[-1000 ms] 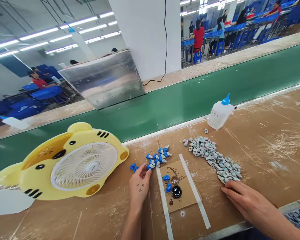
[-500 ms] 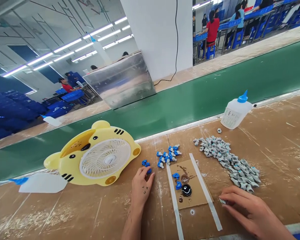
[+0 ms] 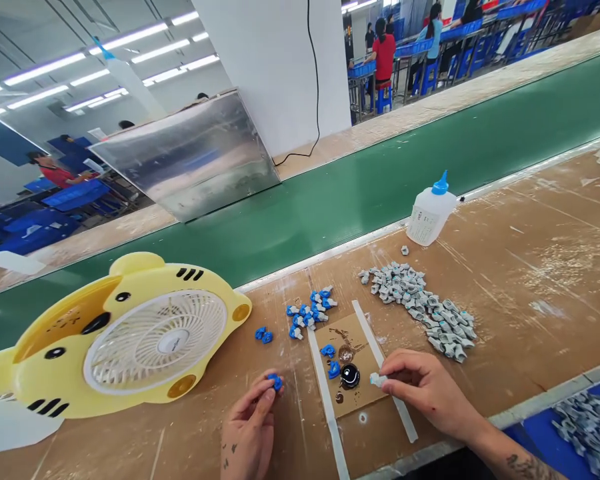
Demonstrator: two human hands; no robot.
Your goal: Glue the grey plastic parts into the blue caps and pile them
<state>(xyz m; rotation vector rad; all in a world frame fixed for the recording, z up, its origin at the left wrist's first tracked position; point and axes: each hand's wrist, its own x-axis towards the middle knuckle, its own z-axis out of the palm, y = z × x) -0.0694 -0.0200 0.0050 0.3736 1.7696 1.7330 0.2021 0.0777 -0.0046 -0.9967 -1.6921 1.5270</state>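
Between thumb and fingers, my left hand [image 3: 250,423] pinches a small blue plastic part [image 3: 275,382] just above the table. My right hand [image 3: 425,390] grips a small grey plastic part [image 3: 378,379] over the right tape strip of a cardboard square [image 3: 365,340]. On the cardboard sit a dark glossy puddle [image 3: 350,376], a smaller brown smear, and two blue parts [image 3: 333,369]. Joined blue-and-grey pieces [image 3: 310,312] lie behind it. A few loose blue parts [image 3: 263,335] rest beyond my left hand. A long pile of grey parts [image 3: 420,300] spreads behind my right hand.
A yellow animal-faced fan [image 3: 130,333] stands at left. A white bottle with a blue nozzle [image 3: 431,210] is behind the grey pile. A green belt [image 3: 330,200] crosses beyond the table. More grey parts [image 3: 590,427] fill a blue container at lower right. People sit far behind.
My left hand has lifted a blue part from the loose group and drawn it nearer. My right hand has brought the grey part leftward to the cardboard's edge. The view has turned right.
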